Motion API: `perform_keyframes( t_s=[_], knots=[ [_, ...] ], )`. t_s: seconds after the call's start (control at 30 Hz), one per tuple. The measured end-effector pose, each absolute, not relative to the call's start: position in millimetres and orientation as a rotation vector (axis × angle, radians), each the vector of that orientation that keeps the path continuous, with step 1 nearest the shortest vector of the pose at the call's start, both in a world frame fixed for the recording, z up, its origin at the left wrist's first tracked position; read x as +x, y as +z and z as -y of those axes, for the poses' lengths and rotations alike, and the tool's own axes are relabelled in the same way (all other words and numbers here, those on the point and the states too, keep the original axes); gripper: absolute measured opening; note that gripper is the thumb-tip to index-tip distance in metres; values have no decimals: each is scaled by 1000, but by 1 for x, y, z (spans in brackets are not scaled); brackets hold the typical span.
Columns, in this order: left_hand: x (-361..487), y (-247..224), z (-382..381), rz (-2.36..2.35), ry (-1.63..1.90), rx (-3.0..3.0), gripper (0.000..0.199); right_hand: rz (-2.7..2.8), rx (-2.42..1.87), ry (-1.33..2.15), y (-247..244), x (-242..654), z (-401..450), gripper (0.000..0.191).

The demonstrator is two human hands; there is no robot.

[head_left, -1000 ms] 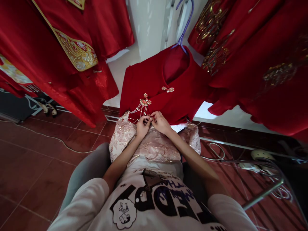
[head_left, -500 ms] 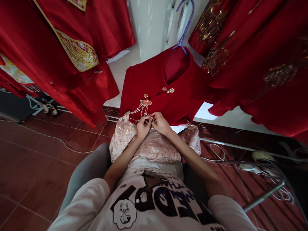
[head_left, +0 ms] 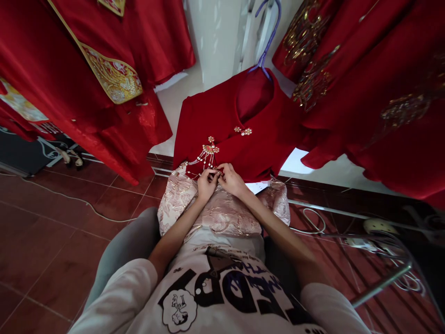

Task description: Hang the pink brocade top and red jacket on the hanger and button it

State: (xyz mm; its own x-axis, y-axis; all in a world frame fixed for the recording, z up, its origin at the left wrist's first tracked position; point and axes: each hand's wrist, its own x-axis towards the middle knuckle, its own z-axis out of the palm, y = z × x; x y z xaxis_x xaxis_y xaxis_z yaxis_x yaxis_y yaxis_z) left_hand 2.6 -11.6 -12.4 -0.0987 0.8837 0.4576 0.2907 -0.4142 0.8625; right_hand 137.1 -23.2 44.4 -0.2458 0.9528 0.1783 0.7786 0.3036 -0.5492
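A red jacket point(head_left: 208, 111) on a purple hanger point(head_left: 266, 46) lies sloping down towards my lap. Gold flower-shaped fasteners point(head_left: 243, 131) and a fan-shaped ornament point(head_left: 210, 148) with beaded tassels decorate its front. At its lower edge, my left hand point(head_left: 207, 183) pinches with thumb and finger beside the tassel ends. My right hand point(head_left: 231, 180) pinches close against it, fingertips nearly touching the left ones. What lies between the fingertips is too small to make out. Under both hands a pink and gold brocade cloth point(head_left: 225, 215) covers my lap.
Red embroidered garments point(head_left: 114, 79) hang at left, and more point(head_left: 365, 93) at right. A white paper point(head_left: 257, 187) pokes out beneath the jacket. Cables point(head_left: 313, 220) and a metal rack bar point(head_left: 382, 283) stand at right. Shoes point(head_left: 73, 157) sit at far left on red floor tiles.
Both hands stay at the jacket's lower edge. My right fingers have shifted very slightly; the jacket and ornaments hold their place.
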Motion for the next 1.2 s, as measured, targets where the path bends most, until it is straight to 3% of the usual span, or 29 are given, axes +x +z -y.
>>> perform_keyframes(
  t_s=[0.6, 1.07, 1.2],
  knots=[
    [0, -18, 11, -1364, 1447, 1950, 23, 2075, -1541, 453, 46, 131, 29, 39],
    [-1, -8, 14, -1298, 1526, 1869, 9, 2123, -1530, 452, 52, 137, 26, 37],
    [-1, -5, 15, -1315, 1485, 1845, 14, 2117, -1528, 463, 51, 138, 26, 38]
  ],
)
